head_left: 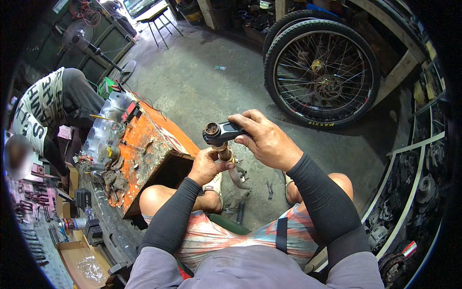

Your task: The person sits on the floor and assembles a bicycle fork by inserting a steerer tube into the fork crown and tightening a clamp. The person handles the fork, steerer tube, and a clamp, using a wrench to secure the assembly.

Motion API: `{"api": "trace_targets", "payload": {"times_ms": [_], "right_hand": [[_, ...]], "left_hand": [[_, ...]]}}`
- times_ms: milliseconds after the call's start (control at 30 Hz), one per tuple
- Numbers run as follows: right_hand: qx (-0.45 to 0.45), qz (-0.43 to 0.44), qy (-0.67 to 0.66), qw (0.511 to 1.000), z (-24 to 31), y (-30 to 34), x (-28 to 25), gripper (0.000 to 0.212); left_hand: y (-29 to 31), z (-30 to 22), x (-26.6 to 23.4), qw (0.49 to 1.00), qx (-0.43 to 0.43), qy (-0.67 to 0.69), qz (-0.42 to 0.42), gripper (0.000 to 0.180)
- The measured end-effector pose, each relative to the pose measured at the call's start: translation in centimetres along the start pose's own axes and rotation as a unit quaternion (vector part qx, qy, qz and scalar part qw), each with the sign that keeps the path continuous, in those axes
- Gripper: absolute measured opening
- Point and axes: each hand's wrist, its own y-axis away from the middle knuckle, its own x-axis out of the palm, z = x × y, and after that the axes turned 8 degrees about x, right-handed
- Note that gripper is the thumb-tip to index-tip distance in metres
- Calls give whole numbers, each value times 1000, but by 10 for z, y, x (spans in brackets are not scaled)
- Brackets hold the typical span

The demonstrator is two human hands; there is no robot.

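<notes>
Two wheels [328, 87] stand near shelves [417, 145] of, apparently, metal parts [426, 188].

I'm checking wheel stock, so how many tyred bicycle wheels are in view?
2: a nearer wheel at the upper right of the picture, and a farther wheel mostly hidden behind it. Others could be hidden from view.

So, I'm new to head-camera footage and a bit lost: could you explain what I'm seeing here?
There's no machine: these are a person's own bare hands, in one picture from a wide camera worn on the head, looking down, so straight edges bend. The right hand grips a black part with a round opening; the left hand holds a metal tube just below it. To the left, an orange box with worn paint bears small items too unclear to name.
</notes>
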Motion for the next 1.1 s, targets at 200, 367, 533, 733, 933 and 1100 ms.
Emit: {"api": "trace_targets", "payload": {"times_ms": [200, 367, 533, 733, 933, 1100], "right_hand": [[-10, -7, 5, 1000, -1, -1, 3, 45], [-4, -9, 4, 1000, -3, 0, 0, 45], [2, -9, 4, 1000, -1, 1, -1, 45], [3, -8, 7, 1000, 0, 0, 0, 45], [-4, -16, 13, 1000, -1, -2, 0, 45], [-8, -23, 4, 1000, -3, -4, 3, 44]], "left_hand": [[1, 4, 1, 1000, 8, 0, -19, 48], [0, -4, 8, 996, 25, -84, -35, 48], [1, -5, 9, 992, 39, -115, -40, 51], [2, -1, 5, 989, 37, -136, -44, 49], [0, -6, 2, 988, 8, -147, -39, 44], [1, -3, 1, 990, 18, -136, -42, 45]]}}
